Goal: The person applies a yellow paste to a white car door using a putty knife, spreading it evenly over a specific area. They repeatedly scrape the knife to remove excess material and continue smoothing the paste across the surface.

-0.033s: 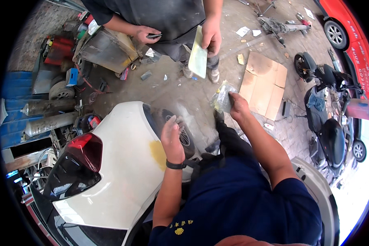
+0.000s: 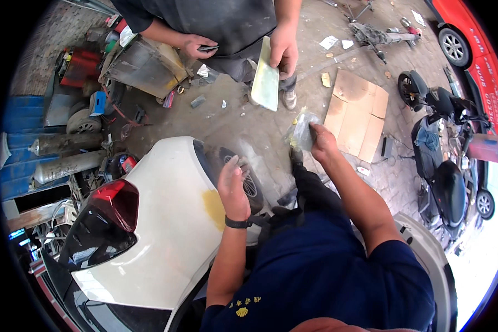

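Note:
My left hand is raised beside the white car's rear panel, its fingers stretched out and holding nothing. A dark band circles that wrist. On the panel near it is a yellow patch. Out to the right, my right hand is closed on a crumpled clear plastic piece with yellowish bits at its edge; whether it is a bag or a sheet is unclear. Across from me a person in dark clothes holds a pale yellow-green flat board in one hand and a small dark object in the other.
Flattened cardboard lies on the paved floor beyond my right hand. A black scooter and a red vehicle stand at the right. Gas cylinders and clutter line the left. The car's wheel is beyond my left hand.
The other person's board has dropped slightly and tilted more upright. The plastic in my right hand has shifted a little; my left hand stays in place.

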Motion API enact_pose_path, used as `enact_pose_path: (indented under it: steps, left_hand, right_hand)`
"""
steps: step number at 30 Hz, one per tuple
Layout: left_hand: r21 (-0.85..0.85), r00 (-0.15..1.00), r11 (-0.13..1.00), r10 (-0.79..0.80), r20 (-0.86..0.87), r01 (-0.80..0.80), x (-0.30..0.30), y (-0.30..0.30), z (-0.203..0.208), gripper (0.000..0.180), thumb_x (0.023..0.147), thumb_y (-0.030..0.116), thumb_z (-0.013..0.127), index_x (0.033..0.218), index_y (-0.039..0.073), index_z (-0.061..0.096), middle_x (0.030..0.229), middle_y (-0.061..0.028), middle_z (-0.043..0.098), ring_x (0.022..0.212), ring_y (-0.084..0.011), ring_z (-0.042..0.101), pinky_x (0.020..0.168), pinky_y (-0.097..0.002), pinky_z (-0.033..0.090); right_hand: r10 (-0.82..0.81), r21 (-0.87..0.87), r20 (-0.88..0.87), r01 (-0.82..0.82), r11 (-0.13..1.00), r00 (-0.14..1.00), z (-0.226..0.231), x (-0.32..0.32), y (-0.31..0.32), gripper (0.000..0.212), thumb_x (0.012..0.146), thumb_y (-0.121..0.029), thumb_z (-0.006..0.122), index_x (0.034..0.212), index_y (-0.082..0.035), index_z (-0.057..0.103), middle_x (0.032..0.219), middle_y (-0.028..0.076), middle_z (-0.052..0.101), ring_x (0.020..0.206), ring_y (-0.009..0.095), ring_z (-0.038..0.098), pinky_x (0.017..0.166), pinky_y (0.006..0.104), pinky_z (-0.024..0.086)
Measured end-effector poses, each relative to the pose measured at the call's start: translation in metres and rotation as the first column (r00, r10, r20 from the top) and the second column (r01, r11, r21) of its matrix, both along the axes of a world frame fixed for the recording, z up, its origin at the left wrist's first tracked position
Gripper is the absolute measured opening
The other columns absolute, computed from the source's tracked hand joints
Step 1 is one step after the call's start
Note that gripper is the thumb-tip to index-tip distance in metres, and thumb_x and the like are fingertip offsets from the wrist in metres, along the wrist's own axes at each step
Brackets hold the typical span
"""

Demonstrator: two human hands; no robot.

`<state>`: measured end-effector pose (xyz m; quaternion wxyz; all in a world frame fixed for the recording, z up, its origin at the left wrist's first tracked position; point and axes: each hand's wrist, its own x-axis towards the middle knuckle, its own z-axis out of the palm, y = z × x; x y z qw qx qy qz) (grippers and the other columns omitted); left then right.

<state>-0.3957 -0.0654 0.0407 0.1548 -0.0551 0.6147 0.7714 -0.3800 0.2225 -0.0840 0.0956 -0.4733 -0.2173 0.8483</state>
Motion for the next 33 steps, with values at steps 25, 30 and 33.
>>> enact_pose_path:
  steps: [25, 30, 33]
  left_hand:
    - [-0.374, 0.899, 0.818, 0.409, -0.155, -0.437, 0.092, -0.141, 0.111, 0.036, 0.113, 0.014, 0.049, 0.136, -0.011, 0.06, 0.128, -0.0162, 0.069, 0.117, -0.0237, 0.067, 0.103, -0.0362, 0.053]
    - [-0.296, 0.843, 0.791, 0.525, -0.118, -0.535, 0.121, -0.148, 0.115, 0.035, 0.113, 0.012, 0.05, 0.137, -0.012, 0.059, 0.13, -0.0175, 0.068, 0.119, -0.024, 0.066, 0.105, -0.0368, 0.053]
    - [-0.279, 0.844, 0.802, 0.531, -0.069, -0.528, 0.136, -0.141, 0.101, 0.035, 0.112, 0.01, 0.051, 0.138, -0.012, 0.058, 0.131, -0.0175, 0.068, 0.119, -0.0243, 0.067, 0.105, -0.0372, 0.053]
  right_hand:
    - [0.101, -0.106, -0.144, -0.117, 0.987, 0.984, -0.011, -0.044, 0.033, 0.031, 0.107, -0.016, 0.065, 0.131, 0.002, 0.066, 0.127, 0.011, 0.074, 0.117, 0.026, 0.07, 0.114, 0.0395, 0.05]
    - [0.101, -0.134, -0.152, -0.122, 0.983, 0.983, -0.01, -0.051, 0.025, 0.031, 0.107, -0.016, 0.064, 0.132, 0.001, 0.065, 0.129, 0.01, 0.074, 0.119, 0.026, 0.069, 0.116, 0.0408, 0.049]
    - [0.1, -0.147, -0.172, -0.126, 0.981, 0.98, -0.013, -0.054, 0.026, 0.031, 0.107, -0.017, 0.063, 0.133, 0.0, 0.065, 0.13, 0.01, 0.074, 0.121, 0.026, 0.069, 0.117, 0.0417, 0.049]
